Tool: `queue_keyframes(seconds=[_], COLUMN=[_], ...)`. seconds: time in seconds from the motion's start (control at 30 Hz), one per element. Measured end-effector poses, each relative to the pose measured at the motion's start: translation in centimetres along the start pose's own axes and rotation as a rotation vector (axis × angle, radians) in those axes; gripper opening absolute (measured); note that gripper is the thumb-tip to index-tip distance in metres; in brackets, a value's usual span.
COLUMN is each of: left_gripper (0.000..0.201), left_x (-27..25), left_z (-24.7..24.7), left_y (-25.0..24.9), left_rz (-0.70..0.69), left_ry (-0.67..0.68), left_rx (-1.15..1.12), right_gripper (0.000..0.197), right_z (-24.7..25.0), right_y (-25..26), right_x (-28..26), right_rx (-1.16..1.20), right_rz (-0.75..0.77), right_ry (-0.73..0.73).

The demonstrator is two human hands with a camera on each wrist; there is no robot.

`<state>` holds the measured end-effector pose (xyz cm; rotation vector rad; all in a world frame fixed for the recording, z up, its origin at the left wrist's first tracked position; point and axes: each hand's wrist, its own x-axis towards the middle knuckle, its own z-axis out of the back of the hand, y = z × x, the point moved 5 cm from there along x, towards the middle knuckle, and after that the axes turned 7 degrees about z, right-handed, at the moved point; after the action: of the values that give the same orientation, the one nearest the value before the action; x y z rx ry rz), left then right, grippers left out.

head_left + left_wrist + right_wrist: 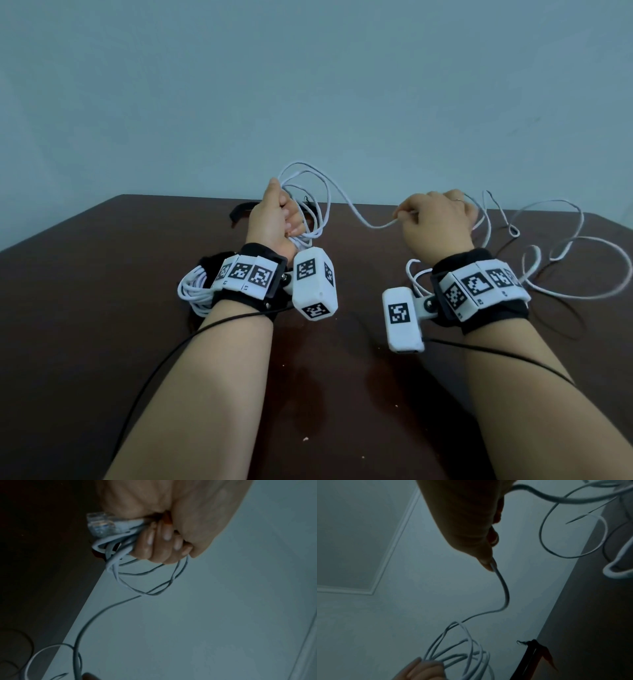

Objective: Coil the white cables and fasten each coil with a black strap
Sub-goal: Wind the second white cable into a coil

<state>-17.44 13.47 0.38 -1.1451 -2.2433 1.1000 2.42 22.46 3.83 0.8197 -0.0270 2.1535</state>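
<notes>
The left hand (274,219) is closed around a few loops of thin white cable (310,192), held up above the far edge of the dark brown wooden table (102,274). The right hand (433,219) pinches the same cable. The rest lies loose by the table's right edge. A flat black strap (241,209) lies near the far edge.

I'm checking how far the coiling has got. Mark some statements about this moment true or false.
1. The left hand grips several loops of white cable. True.
2. The right hand is empty. False: it pinches the cable running across from the loops.
3. A finished coil lies on the table beside the left wrist. True.
4. The rest of the cable is already wound up. False: loose cable sprawls on the table to the right.
</notes>
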Motion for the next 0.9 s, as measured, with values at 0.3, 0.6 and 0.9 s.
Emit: queue_keyframes(seconds=[0.3, 0.6, 0.9], left_gripper=[0.045, 0.040, 0.040], left_x=[0.0, -1.0, -2.7], left_z=[-0.8, -3.3, -5.0], left_y=[0.5, 2.0, 3.4], left_rz=[-0.018, -0.045, 0.060], left_ry=[0.084, 0.228, 0.433], left_rx=[0.131, 0.420, 0.575], right_gripper=[0.013, 0.028, 0.030], right_z=[0.1, 0.2, 1.1], right_y=[3.3, 4.4, 3.5], right_x=[-0.7, -0.7, -0.2], right_rx=[0.250, 0.617, 0.776], right_rz=[0.215, 0.295, 0.286], right_ry=[0.218, 0.197, -0.055])
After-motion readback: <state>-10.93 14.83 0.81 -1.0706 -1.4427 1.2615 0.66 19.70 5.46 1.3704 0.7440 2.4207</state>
